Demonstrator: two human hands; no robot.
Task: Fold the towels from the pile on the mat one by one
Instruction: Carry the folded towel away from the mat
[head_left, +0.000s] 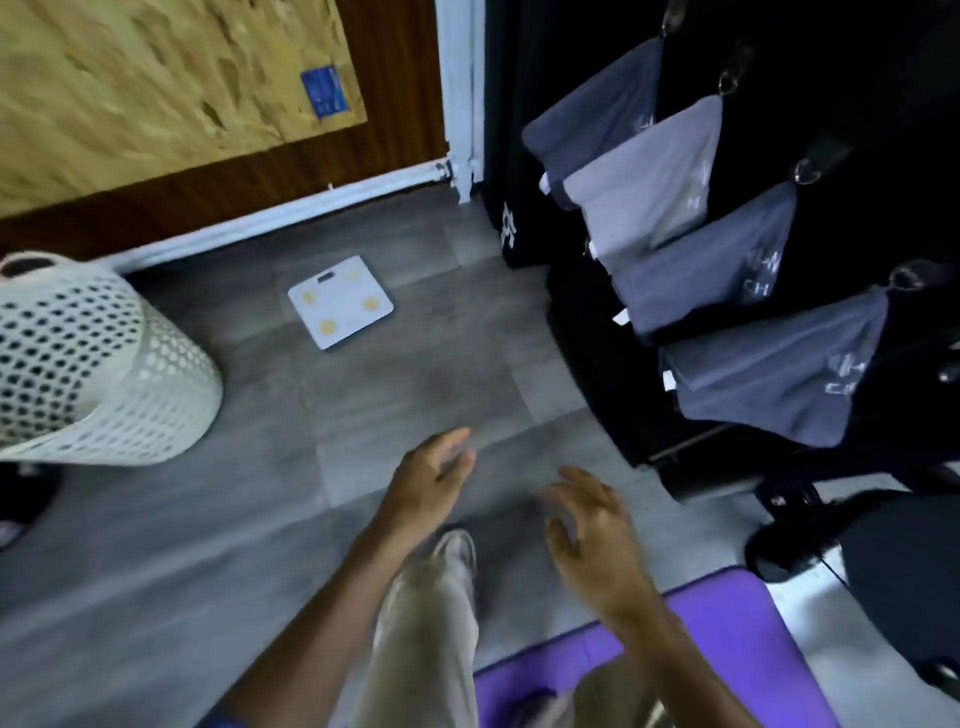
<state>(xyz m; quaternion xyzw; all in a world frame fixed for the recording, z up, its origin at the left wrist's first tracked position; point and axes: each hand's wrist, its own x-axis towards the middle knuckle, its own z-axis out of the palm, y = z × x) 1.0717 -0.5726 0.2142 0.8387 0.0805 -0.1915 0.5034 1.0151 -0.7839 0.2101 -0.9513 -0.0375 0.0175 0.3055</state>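
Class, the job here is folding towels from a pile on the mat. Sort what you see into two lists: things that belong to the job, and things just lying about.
Belongs to the job:
purple mat
left hand, empty
right hand, empty
No towel pile is in view.

Just lying about:
white basket
bathroom scale
grey cloths hanging on the black rack

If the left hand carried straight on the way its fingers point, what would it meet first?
Probably nothing close: the left hand holds nothing and points up-frame over bare grey floor. Further along lies the dark hanging cover's foot, though depth is unclear.
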